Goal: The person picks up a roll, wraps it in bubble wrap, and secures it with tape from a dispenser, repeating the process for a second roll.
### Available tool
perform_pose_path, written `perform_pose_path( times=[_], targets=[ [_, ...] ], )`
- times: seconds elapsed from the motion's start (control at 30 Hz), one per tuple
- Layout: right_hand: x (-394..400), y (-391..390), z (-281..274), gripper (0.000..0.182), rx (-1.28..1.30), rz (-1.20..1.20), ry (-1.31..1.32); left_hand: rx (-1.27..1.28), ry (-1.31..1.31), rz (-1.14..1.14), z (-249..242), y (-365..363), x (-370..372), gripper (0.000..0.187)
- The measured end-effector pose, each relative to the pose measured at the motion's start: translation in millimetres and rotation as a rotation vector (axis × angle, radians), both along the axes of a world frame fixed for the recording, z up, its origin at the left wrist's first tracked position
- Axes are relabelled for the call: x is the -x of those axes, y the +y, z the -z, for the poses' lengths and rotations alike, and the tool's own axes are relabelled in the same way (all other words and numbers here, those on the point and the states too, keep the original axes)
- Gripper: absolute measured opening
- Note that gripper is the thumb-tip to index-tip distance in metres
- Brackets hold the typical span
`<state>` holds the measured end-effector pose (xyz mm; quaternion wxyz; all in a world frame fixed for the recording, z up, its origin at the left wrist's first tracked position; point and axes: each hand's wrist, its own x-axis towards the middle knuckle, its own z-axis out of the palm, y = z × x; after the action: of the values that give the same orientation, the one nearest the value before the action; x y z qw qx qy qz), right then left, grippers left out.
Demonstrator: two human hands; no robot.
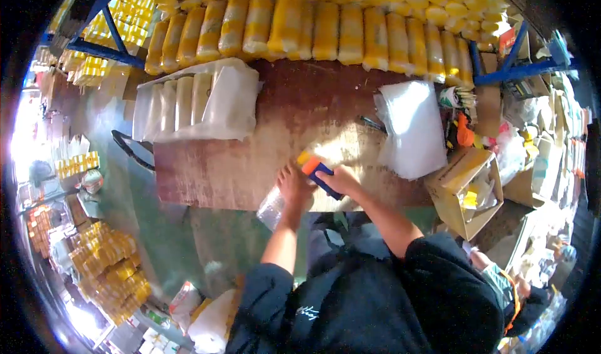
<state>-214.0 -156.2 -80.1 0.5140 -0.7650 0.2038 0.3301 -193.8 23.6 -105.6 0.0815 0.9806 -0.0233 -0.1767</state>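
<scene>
My right hand is closed round a dark blue tool with an orange end, its kind not clear from here. The orange end points left, close to a small yellow patch beside my left fingertips. My left hand has its fingers bent over a clear plastic-wrapped bundle, which sticks out below the palm past the table's front edge. Both hands are close together over the front of the worn wooden table.
A row of yellow-and-white wrapped packs lines the table's back. At the left lies a white sheet with several tan packs. A stack of clear plastic sheets lies right. Beyond it are a cardboard box and another person's hand.
</scene>
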Motion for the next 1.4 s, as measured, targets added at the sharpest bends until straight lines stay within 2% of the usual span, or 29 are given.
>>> perform_pose_path(
  times=[0.03, 0.1, 0.17, 0.2, 0.27, 0.33, 0.37, 0.4, 0.43, 0.47, 0.5, 0.6, 0.67, 0.73, 0.77, 0.8, 0.83, 0.87, 0.93, 0.97, 1.03, 1.1, 1.2, 1.23, 1.27, 1.3, 1.33, 1.37, 1.4],
  targets=[
    [-2, 2, -11, 0.056, -0.043, 0.035, 0.001, 0.022, -0.242, 0.019, -6, -10, 13, 0.097],
    [-4, 1, -32, 0.056, -0.119, 0.094, 0.001, 0.078, 0.006, -0.005, 2, -7, 3, 0.095],
    [6, -13, -26, 0.063, -0.027, 0.019, 0.11, 0.135, 0.256, -0.027, 13, 7, -21, 0.094],
    [4, -17, -27, 0.063, -0.013, 0.005, 0.13, 0.44, 0.42, -0.038, 12, 25, -35, 0.097],
    [-2, -17, -30, 0.066, 0.074, -0.057, 0.097, 0.222, 0.258, 0.052, 17, 21, -24, 0.106],
    [-2, -10, -3, 0.066, 0.14, -0.068, 0.022, 0.14, -0.076, 0.017, -8, -9, -1, 0.107],
    [0, -8, 1, 0.066, 0.001, 0.002, 0.065, 0.061, -0.166, 0.045, 51, -1, 15, 0.108],
    [-1, -6, 4, 0.067, -0.139, 0.07, 0.104, 0.145, 0.066, -0.008, 38, 1, 4, 0.11],
    [-1, -12, 5, 0.068, 0.172, -0.084, 0.038, 0.233, 0.292, -0.057, 10, -1, -25, 0.111],
    [1, -18, 2, 0.067, 0.207, -0.11, 0.049, 0.317, 0.522, -0.108, -4, 3, -43, 0.113],
    [2, -22, -1, 0.067, 0.237, -0.138, 0.06, 0.474, 0.554, -0.091, 11, 20, -46, 0.114],
    [-6, -21, -6, 0.067, 0.224, -0.149, 0.065, 0.378, -0.132, 0.085, 10, 7, -9, 0.108],
    [-5, -20, -28, 0.067, 0.085, -0.1, 0.123, 0.277, -0.041, 0.068, -1, -2, -2, 0.104],
    [11, -29, -12, 0.066, 0.243, -0.191, 0.07, 0.318, 0.136, -0.038, 12, 0, -18, 0.104],
    [29, -38, 0, 0.067, 0.197, -0.146, 0.108, 0.305, 0.199, -0.007, 16, 4, -24, 0.1],
    [30, -44, -12, 0.069, 0.154, -0.102, 0.141, 0.286, 0.157, -0.005, 16, 2, -24, 0.098],
    [18, -36, -33, 0.07, 0.322, -0.16, 0.222, 0.266, 0.122, -0.005, 14, -2, -19, 0.096],
    [14, -22, -32, 0.071, 0.395, -0.11, 0.208, 0.241, 0.091, -0.003, 12, -6, -12, 0.094],
    [7, -10, -1, 0.066, 0.269, -0.11, 0.307, 0.091, 0.087, -0.02, 8, -13, -6, 0.09],
    [4, -15, -2, 0.057, 0.327, -0.126, 0.356, 0.075, 0.064, -0.026, 16, -16, -4, 0.09],
    [23, -23, -1, 0.049, 0.428, -0.022, 0.207, 0.175, -0.012, -0.032, 22, -13, 2, 0.088],
    [39, -37, -5, 0.049, 0.636, -0.15, 0.204, 0.194, 0.045, -0.029, 21, -3, -2, 0.087],
    [66, -48, -9, 0.063, 0.583, -0.147, 0.198, 0.285, -0.065, -0.001, 59, -16, -9, 0.087],
    [78, -51, -8, 0.068, 0.499, -0.079, 0.025, 0.249, -0.096, 0.001, 83, -29, -12, 0.087],
    [73, -50, -31, 0.065, 0.309, 0.03, 0.019, 0.208, -0.126, 0.0, 94, -39, -12, 0.087],
    [77, -47, -29, 0.06, 0.155, 0.143, 0.047, 0.117, -0.093, 0.081, 66, -55, -14, 0.084],
    [80, -45, -24, 0.055, 0.001, 0.255, 0.08, 0.239, -0.24, 0.119, 69, -60, -14, 0.086],
    [83, -44, -17, 0.048, -0.278, 0.422, 0.124, 0.262, -0.167, 0.087, 49, -62, -12, 0.089],
    [83, -42, -3, 0.048, -0.163, 0.397, 0.158, 0.284, -0.092, 0.055, 27, -59, -7, 0.091]
  ],
)
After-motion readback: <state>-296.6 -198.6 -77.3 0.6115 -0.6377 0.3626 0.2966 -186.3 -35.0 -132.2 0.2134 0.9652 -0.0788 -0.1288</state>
